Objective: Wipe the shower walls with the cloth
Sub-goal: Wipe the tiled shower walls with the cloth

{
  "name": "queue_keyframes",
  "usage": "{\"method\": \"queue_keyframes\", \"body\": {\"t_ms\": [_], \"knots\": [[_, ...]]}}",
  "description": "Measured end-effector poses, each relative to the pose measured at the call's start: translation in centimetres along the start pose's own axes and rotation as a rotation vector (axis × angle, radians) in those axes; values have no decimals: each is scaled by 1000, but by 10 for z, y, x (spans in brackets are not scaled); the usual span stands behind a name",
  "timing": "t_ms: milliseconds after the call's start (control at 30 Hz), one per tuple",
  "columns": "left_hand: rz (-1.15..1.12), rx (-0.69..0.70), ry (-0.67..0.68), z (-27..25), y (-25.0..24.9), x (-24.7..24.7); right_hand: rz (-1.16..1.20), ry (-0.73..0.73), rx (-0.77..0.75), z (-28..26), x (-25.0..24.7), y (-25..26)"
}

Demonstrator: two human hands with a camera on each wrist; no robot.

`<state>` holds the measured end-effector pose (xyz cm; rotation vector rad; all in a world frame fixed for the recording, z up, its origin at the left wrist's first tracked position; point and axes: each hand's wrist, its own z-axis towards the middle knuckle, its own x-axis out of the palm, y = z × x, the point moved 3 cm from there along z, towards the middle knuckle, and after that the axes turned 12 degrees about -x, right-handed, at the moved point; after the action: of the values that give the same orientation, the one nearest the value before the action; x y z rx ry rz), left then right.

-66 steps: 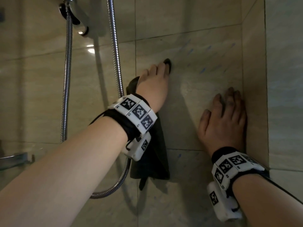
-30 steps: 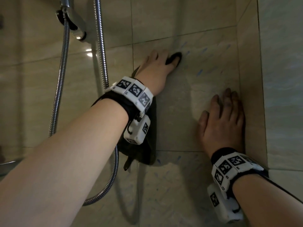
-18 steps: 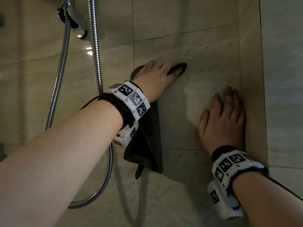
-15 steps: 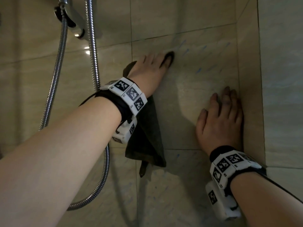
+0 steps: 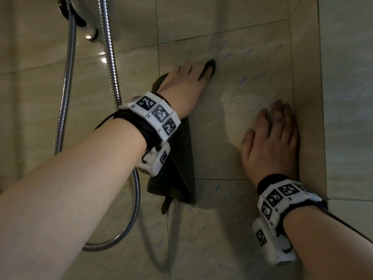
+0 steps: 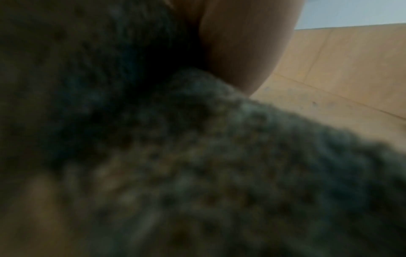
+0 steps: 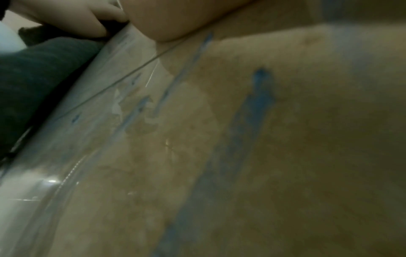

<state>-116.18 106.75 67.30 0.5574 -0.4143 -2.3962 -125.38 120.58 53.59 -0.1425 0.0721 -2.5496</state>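
The fingers (image 5: 187, 69) of the left hand (image 5: 184, 87) lie straight and flat on the dark cloth (image 5: 175, 162), pressing it against the shower wall (image 5: 252, 63). The cloth is squashed under that hand near the top, and the rest hangs down past the wrist. The right hand (image 5: 270, 142) is flat too, fingers straight, resting bare on the tile close to the corner and holding nothing. Half a second ago the left hand was a bit more upright; now it leans a little to the right, and a second ago it was further right, so the cloth is rubbing side to side over one patch. The right hand has not moved. That looks like wiping is going on, with much left to do, because little blue marks (image 7: 259, 90) are still on the tile. Count them: two hands, one cloth, one shiny hose (image 5: 110, 47) in a loop, many blue marks.
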Motion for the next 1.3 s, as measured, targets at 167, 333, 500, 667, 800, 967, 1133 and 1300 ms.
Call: {"method": "queue_keyframes", "body": {"t_ms": [167,333,500,667,800,967,1133,1300], "knots": [[46,238,-120,-19,-15,9,-11,-25,-2,0,-1,1],[82,344,-153,-20,-31,7,-63,-56,-12,0,3,-1],[91,156,-109,-3,-26,-8,3,-26,7,0,2,0],[79,-27,-145,14,-17,-17,29,-15,2,0,1,0],[109,15,-97,9,-22,-4,15,-9,3,0,0,0],[158,199,-183,-2,-24,9,-12,-4,-4,0,0,0],[118,112,-136,9,-26,-3,-11,-24,-1,0,1,-1],[123,-22,-142,26,-25,-14,-6,-31,3,1,1,0]]}}
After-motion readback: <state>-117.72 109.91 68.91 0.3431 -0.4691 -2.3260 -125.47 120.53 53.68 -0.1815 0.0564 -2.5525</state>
